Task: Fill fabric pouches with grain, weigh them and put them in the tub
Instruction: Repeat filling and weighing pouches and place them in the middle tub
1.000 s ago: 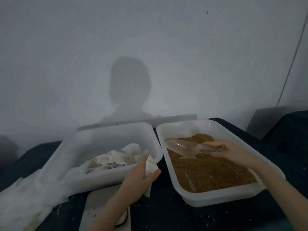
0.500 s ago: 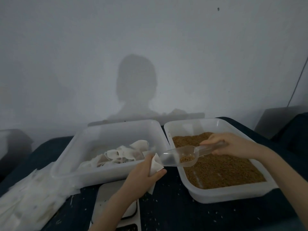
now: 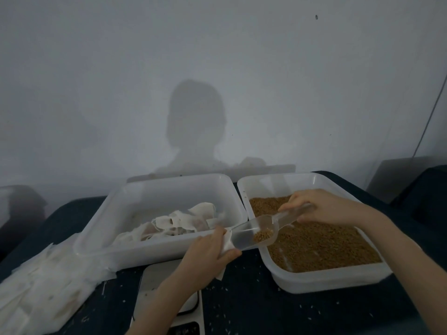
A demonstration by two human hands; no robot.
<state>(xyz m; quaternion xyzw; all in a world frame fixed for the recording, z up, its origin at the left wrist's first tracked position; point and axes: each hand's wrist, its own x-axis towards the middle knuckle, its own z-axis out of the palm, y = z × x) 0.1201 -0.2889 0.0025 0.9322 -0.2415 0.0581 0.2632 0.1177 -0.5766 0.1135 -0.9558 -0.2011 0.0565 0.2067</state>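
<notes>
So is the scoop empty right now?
No, the clear scoop held by the right hand carries a small heap of brown grain near its mouth at the pouch.

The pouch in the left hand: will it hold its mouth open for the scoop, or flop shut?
The pouch looks floppy: its thin cloth crumples in the left hand. It will probably sag shut unless that hand keeps it spread. The scoop in the right hand carries little grain, so the added weight looks slight.
</notes>
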